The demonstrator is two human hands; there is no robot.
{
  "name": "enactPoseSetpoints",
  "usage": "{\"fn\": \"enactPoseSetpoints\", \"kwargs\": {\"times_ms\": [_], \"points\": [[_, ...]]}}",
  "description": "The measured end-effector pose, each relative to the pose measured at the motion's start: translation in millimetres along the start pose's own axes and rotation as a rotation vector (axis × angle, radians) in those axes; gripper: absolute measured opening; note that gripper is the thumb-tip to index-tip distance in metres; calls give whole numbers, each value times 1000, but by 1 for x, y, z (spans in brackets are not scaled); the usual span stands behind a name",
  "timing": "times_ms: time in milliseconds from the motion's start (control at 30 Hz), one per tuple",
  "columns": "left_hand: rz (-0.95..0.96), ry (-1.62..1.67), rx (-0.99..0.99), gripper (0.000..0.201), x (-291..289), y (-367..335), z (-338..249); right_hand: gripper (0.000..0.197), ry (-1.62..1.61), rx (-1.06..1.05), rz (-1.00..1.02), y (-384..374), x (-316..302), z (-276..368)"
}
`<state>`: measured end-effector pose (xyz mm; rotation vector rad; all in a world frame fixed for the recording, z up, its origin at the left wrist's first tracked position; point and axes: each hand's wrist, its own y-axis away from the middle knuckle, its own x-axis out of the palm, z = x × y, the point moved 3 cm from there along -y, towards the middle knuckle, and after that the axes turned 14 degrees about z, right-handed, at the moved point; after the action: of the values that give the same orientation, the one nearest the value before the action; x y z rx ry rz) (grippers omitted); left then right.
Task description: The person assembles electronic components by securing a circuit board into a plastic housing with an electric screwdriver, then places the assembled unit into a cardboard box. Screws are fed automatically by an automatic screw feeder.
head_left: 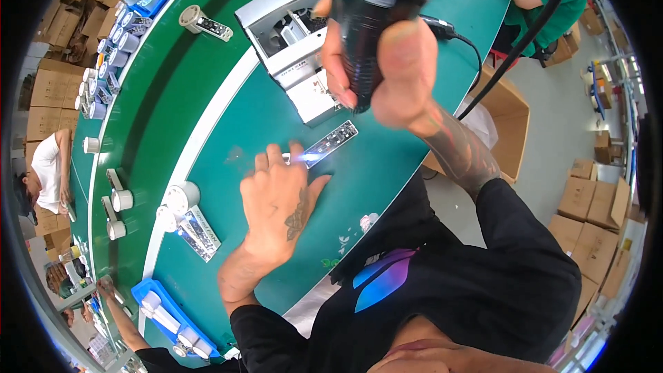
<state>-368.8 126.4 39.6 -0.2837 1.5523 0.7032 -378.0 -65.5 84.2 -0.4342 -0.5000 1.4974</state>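
Observation:
My right hand (400,72) grips a black electric screwdriver (369,17), a thick cylinder with a label, held high close to the camera; its bit is hidden. Below it, a slim pale handle with an exposed circuit strip (335,141) lies slantwise on the green table (290,276). My left hand (273,197) holds the strip's near end down, fingers curled over it and thumb to its right. A bright bluish spot glows by the fingertips. What lies under the palm is hidden. Beyond, near the right hand, stands a grey-white screw feeder (283,34).
Left of my left hand lies a white round-headed part (183,197) with a patterned strip. Similar parts (204,24) sit on the green conveyor (159,83). A blue tray (169,311) holds more. A black cable (511,55) hangs at right above an open carton (511,131). Other people sit nearby.

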Motion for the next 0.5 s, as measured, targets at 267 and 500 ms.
{"fn": "enactPoseSetpoints", "kwargs": {"times_ms": [267,500], "points": [[-153,66,156,39,23,-23,-8,57,-155,-102,25,15,-2,-16],[-138,91,138,36,23,-22,-10,57,-168,-61,-17,16,-2,-28]]}}
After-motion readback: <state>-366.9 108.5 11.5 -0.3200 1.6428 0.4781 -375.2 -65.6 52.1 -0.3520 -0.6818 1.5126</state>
